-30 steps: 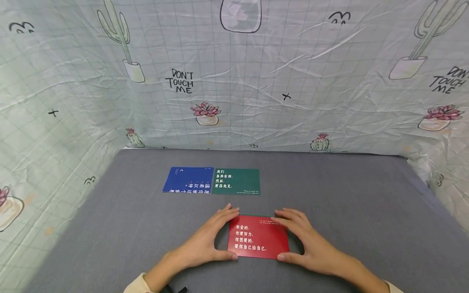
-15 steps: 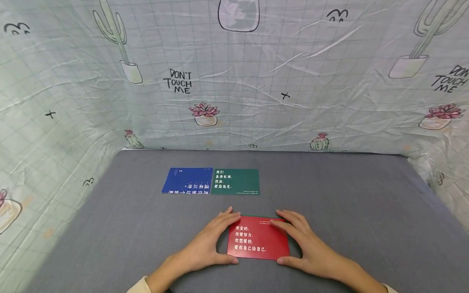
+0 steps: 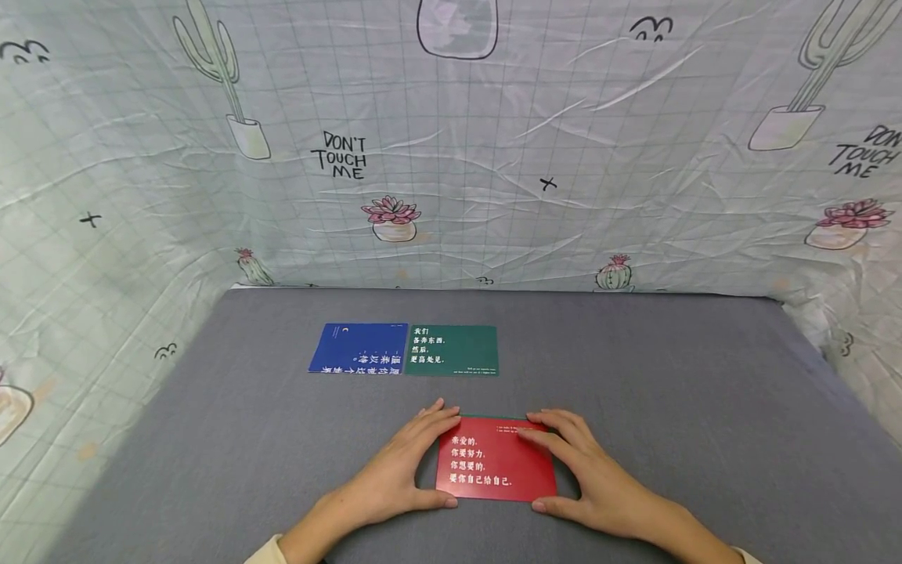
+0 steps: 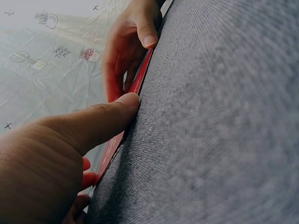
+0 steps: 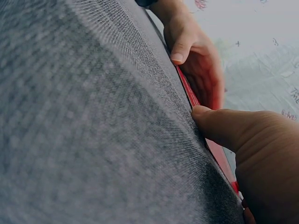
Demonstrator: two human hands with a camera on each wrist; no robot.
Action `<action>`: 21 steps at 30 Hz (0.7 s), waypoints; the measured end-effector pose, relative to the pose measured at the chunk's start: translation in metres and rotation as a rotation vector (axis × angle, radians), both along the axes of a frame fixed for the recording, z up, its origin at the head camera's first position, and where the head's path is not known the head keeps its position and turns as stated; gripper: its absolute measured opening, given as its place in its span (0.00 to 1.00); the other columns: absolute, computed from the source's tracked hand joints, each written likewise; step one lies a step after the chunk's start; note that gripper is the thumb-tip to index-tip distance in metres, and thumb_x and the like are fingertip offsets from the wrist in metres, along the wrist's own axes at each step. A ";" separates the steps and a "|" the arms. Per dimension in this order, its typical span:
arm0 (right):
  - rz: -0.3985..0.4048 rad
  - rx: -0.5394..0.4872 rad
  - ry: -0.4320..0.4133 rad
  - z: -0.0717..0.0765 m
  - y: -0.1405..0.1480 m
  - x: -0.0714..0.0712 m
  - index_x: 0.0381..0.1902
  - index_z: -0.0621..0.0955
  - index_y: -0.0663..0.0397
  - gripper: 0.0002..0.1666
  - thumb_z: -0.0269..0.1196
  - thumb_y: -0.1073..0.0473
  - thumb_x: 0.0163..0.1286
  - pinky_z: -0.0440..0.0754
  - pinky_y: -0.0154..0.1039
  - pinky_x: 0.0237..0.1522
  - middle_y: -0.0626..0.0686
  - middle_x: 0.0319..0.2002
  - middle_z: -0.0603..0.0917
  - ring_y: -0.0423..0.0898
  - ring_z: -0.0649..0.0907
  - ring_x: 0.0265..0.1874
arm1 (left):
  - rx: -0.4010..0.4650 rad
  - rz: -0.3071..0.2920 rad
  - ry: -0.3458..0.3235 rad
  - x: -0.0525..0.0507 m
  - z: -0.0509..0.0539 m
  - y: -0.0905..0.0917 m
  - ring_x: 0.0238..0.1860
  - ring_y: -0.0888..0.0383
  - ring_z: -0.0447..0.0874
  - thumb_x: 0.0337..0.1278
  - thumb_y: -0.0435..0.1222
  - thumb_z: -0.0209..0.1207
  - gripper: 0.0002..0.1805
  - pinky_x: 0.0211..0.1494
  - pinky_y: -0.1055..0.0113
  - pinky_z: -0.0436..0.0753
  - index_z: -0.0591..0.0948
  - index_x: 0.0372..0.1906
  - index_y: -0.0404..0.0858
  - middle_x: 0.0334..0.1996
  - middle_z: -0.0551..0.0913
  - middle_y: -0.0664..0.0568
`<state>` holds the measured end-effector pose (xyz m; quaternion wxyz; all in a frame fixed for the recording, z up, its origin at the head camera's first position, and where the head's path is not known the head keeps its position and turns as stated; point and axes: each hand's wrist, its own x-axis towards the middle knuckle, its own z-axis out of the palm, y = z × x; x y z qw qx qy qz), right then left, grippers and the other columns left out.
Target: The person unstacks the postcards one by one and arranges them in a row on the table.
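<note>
A red card (image 3: pixel 493 458) with white Chinese lettering lies flat on the grey cloth between both hands. A thin green edge shows behind its far side, so at least one other card seems to lie beneath it. My left hand (image 3: pixel 402 466) holds the left end, thumb at the near edge and fingertips at the far corner. At the right end my right hand (image 3: pixel 599 474) does likewise, its index finger resting over the top face. Both wrist views show the thumbs against the near edge, low by the cloth; the other fingers are partly hidden there.
Farther back, a blue card (image 3: pixel 359 348) and a green card (image 3: pixel 454 350) lie side by side on the grey cloth (image 3: pixel 634 376). A pale cactus-print curtain (image 3: pixel 479 196) encloses the back and sides.
The hands keep their hold on the red card, with only slight finger shifts. The whole head view has drifted a little; the blue and green cards stay put on the cloth.
</note>
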<state>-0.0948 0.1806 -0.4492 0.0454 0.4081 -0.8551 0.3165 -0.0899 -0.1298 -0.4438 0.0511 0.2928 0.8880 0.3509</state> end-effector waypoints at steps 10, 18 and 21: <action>-0.006 -0.017 -0.009 -0.002 0.001 0.000 0.67 0.69 0.45 0.42 0.71 0.45 0.57 0.81 0.41 0.48 0.52 0.66 0.65 0.48 0.60 0.64 | 0.001 0.009 0.021 0.000 -0.003 0.001 0.74 0.55 0.47 0.39 0.51 0.74 0.52 0.71 0.48 0.55 0.62 0.71 0.43 0.72 0.59 0.56; 0.006 -0.047 0.043 -0.001 0.000 0.000 0.65 0.71 0.45 0.40 0.72 0.47 0.55 0.77 0.37 0.52 0.53 0.65 0.66 0.50 0.61 0.63 | 0.001 0.000 0.051 -0.001 -0.002 0.001 0.74 0.55 0.47 0.40 0.52 0.73 0.51 0.71 0.47 0.56 0.63 0.71 0.42 0.72 0.59 0.55; 0.027 -0.076 0.072 -0.001 -0.001 -0.001 0.64 0.72 0.47 0.40 0.73 0.49 0.54 0.70 0.32 0.57 0.55 0.65 0.66 0.51 0.62 0.63 | 0.006 0.000 0.059 0.000 -0.001 0.001 0.74 0.55 0.48 0.40 0.53 0.73 0.52 0.71 0.48 0.56 0.62 0.72 0.41 0.72 0.59 0.53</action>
